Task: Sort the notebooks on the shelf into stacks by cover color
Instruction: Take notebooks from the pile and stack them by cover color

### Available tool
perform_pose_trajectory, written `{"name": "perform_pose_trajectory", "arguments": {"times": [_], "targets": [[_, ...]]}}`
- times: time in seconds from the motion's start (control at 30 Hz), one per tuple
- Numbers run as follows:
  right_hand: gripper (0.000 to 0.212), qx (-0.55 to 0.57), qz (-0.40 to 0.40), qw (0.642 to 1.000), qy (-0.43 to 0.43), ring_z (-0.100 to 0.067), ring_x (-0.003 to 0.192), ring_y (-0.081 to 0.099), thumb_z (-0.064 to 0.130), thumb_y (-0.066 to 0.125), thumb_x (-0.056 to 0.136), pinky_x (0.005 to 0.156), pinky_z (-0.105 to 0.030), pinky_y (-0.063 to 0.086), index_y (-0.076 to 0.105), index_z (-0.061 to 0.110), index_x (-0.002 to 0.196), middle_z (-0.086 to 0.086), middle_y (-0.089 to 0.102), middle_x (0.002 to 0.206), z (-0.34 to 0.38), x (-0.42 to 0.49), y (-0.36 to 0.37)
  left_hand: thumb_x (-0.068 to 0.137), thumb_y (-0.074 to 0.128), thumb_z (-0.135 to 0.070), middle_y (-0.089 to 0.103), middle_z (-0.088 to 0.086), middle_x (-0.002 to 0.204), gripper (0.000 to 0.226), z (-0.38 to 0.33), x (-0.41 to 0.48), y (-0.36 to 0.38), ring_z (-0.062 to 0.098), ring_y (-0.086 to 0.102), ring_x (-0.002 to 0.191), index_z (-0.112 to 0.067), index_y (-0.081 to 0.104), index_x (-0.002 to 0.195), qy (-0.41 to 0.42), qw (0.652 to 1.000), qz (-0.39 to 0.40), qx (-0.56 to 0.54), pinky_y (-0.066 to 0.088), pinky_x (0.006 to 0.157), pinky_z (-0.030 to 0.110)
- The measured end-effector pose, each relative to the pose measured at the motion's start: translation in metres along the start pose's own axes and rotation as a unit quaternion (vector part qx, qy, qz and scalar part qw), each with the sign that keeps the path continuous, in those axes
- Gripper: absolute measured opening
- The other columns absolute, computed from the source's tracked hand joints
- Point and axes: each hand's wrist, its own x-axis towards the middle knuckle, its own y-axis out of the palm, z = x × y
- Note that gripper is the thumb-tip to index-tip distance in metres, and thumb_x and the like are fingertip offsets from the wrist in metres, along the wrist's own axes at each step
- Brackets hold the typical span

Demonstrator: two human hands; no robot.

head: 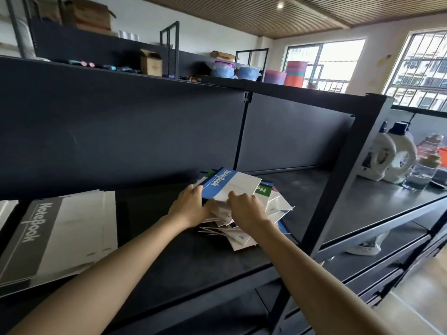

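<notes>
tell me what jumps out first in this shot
Both hands meet mid-shelf: the left hand and right hand grip a blue notebook on top of a messy pile of notebooks. At the left of the same dark shelf lies a neat stack of grey notebooks.

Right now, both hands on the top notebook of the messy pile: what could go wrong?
The loose fanned pile of notebooks under the blue-banded white notebook sits crooked. Lifting with the left hand and right hand may drag lower ones along, perhaps off the black metal shelf.
The green-banded notebook peeks out just beneath and could come up with it, mixing colours.
</notes>
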Motion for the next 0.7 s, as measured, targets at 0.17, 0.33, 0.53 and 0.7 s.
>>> {"name": "perform_pose_trajectory", "arguments": {"times": [0.17,0.33,0.53,0.7], "targets": [[0.024,0.039,-0.014,0.999,0.010,-0.035,0.100,0.060,0.011,0.042,0.096,0.068,-0.031,0.034,0.045,0.006,0.119,-0.016,0.063,0.113,-0.006,-0.014,0.003,0.093,0.051,-0.027,0.060,0.007,0.108,0.025,-0.009,0.000,-0.010,0.026,0.055,0.100,-0.007,0.055,0.106,-0.087,0.977,-0.087,-0.173,0.035,0.070,0.026],[0.021,0.076,-0.031,0.997,0.009,-0.036,0.100,0.059,0.014,0.038,0.098,0.068,-0.032,0.033,0.044,0.007,0.117,-0.013,0.061,0.117,-0.007,-0.032,0.010,0.086,0.065,-0.008,0.059,0.011,0.091,0.013,-0.009,0.004,-0.016,0.025,0.054,0.092,-0.006,0.055,0.077,-0.175,0.886,-0.113,-0.414,0.048,0.083,0.035],[0.023,0.247,-0.093,0.964,0.035,-0.033,0.094,0.056,0.024,0.038,0.099,0.066,-0.031,0.031,0.052,0.010,0.088,-0.015,0.062,0.102,-0.002,-0.041,0.021,0.088,0.062,-0.004,0.058,0.018,0.119,0.020,-0.011,-0.010,-0.006,0.029,0.059,0.104,-0.003,0.054,0.107,-0.184,0.872,-0.113,-0.439,0.055,0.075,0.036],[0.035,0.304,-0.104,0.946,-0.034,-0.032,0.111,0.054,0.035,0.053,0.088,0.083,-0.037,0.047,0.063,0.010,0.110,-0.006,0.059,0.122,0.020,-0.041,0.020,0.091,0.058,-0.005,0.054,0.013,0.118,0.020,-0.011,-0.027,-0.010,0.021,0.055,0.094,-0.005,0.048,0.109,-0.180,0.875,-0.140,-0.427,0.051,0.061,0.026]]}}
